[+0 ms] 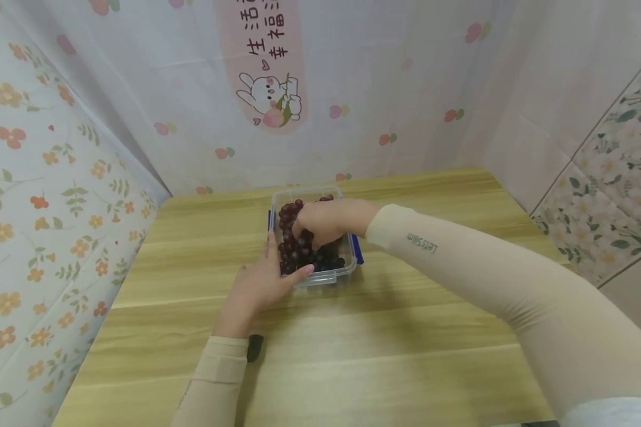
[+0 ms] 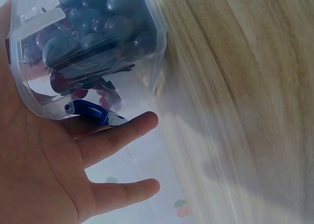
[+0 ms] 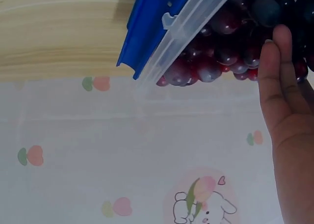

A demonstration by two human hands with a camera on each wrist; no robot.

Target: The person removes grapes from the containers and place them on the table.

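A clear plastic food box with blue side clips stands on the wooden table, filled with dark red and purple grapes. At its near left corner, my left hand is spread, thumb over the front rim and index finger along the left side. Two of its fingers extend straight beyond the box in the left wrist view. From the right, my right hand reaches down into the grapes. Its fingers touch several grapes in the right wrist view; whether they grip any is hidden.
One blue clip hangs folded out from the right side of the box, another blue clip from the left. Bare wooden tabletop surrounds the box. A printed white curtain hangs behind the table, with floral cloth at the left.
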